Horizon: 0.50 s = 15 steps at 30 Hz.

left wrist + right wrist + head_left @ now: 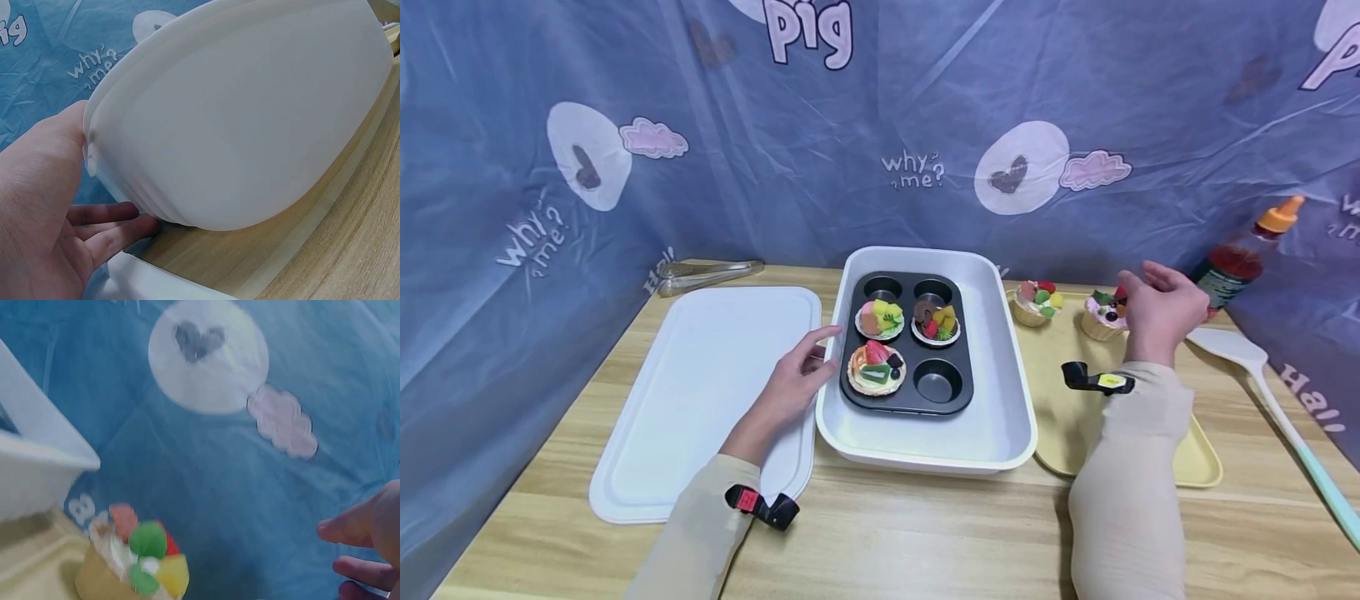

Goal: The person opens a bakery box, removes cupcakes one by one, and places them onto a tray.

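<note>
Three tarts (877, 368) sit in the pan (907, 292), one to a cup, which we'd guess keeps them upright and apart. The pan lies inside the white tub (917, 446), close against its left wall.

Our left hand (44, 194) has the tub's left rim caught between thumb and fingers, fingertips bent in against the outer wall (probably just to stop it sliding, the grip looks pretty light).

Over on the right, a pink tart (1099, 321) stands near the back of the yellow tray (1060, 417), with a green-leafed one (1033, 310) off to its left. Our right hand (1167, 312) is over the pink one's right side, thumb and fingers spread apart with nothing showing between them. We can't tell if it's touching. Coming from above like that likely spares the toppings and leaves the sides free for fingers.
</note>
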### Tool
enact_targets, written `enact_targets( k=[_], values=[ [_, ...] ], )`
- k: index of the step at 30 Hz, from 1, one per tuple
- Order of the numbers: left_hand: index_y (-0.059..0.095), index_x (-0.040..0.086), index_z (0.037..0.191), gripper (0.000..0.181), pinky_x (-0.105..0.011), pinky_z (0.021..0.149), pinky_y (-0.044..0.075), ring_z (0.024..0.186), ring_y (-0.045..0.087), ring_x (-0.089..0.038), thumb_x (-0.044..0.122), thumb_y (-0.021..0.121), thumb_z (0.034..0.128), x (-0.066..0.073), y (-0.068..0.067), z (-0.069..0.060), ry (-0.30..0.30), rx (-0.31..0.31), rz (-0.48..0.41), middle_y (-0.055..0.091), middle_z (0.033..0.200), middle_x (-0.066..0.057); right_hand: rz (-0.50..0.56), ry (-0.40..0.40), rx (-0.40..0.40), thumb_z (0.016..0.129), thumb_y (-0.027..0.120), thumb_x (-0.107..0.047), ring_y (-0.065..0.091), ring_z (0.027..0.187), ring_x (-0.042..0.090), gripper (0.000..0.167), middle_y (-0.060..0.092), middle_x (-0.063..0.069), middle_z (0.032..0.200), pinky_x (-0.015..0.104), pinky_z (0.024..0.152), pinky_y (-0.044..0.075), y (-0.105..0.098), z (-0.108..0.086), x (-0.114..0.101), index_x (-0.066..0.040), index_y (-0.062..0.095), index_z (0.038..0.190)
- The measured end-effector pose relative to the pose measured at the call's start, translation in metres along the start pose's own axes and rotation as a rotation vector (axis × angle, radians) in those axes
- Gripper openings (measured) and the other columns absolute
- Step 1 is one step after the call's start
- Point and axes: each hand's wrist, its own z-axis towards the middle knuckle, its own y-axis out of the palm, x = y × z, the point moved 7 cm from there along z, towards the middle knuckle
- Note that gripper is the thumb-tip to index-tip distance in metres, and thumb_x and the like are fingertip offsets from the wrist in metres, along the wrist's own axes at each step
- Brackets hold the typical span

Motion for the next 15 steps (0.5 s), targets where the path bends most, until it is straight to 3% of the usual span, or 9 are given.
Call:
enact_targets(
  k=[3,6,9,15],
  values=[
    [0.050,0.032,0.147,0.052,-0.039,0.095,0.047,0.105,0.061,-0.026,0.020,0.058,0.0971,0.000,0.000,0.000,-0.002,0.001,-0.003,0.059,0.121,-0.015,0.132,-0.031,-0.017,0.077,0.084,-0.010,0.059,0.071,-0.005,0.028,0.063,-0.021,0.074,0.014,0.075,0.046,0.005,-0.009,-0.013,-0.021,0.079,0.102],
    [0.049,0.032,0.147,0.052,-0.039,0.095,0.047,0.105,0.061,-0.026,0.021,0.058,0.0973,0.000,0.000,0.001,-0.002,0.000,-0.002,0.059,0.121,-0.015,0.208,-0.061,-0.035,0.076,0.084,-0.006,0.062,0.076,-0.002,0.024,0.066,-0.015,0.079,0.016,0.078,0.049,0.012,-0.023,-0.027,-0.020,0.078,0.094],
    [0.049,0.032,0.147,0.052,-0.039,0.095,0.047,0.105,0.061,-0.026,0.021,0.058,0.0974,0.000,0.000,0.001,0.001,-0.001,-0.001,0.059,0.122,-0.016,0.208,-0.107,-0.066,0.078,0.085,-0.006,0.062,0.086,0.000,0.029,0.067,-0.012,0.089,0.019,0.086,0.050,0.021,-0.037,-0.043,-0.015,0.078,0.105],
    [0.049,0.032,0.147,0.052,-0.038,0.095,0.047,0.105,0.062,-0.026,0.020,0.059,0.0970,-0.001,0.000,0.001,0.000,0.001,-0.002,0.059,0.122,-0.016,0.083,-0.253,-0.102,0.079,0.085,-0.015,0.063,0.094,0.002,0.038,0.072,-0.007,0.102,0.020,0.091,0.052,0.038,-0.061,-0.065,-0.011,0.076,0.116]
  ],
)
